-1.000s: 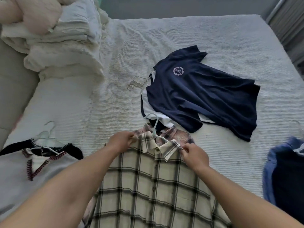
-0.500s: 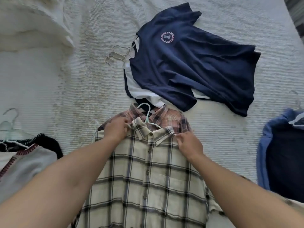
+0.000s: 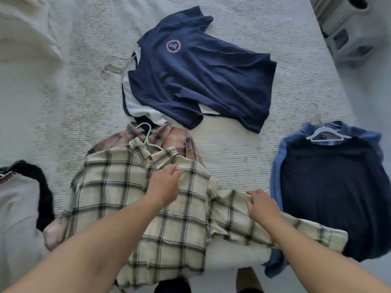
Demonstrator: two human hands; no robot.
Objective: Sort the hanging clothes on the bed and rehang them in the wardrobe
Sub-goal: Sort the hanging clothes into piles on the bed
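Observation:
A cream plaid shirt (image 3: 135,199) on a mint hanger (image 3: 148,138) lies on the white bed (image 3: 63,102) right in front of me. It overlaps a reddish plaid shirt (image 3: 169,136) beneath it. My left hand (image 3: 165,182) rests with fingers stretched on the cream shirt's right shoulder. My right hand (image 3: 261,206) holds the upper edge of the shirt's sleeve (image 3: 296,231), which is spread out to the right.
A navy T-shirt (image 3: 201,81) with a round logo lies farther back on metal hangers (image 3: 114,66), over a white top. At the right lies a blue and navy garment (image 3: 330,187) on a white hanger (image 3: 330,134). A grey knit (image 3: 19,208) lies at the left, bedding (image 3: 25,28) at the back left.
Both hands have left the collar. The left hand slid onto the right shoulder, and the right hand moved right and drew the sleeve out sideways. My view shifted to the right.

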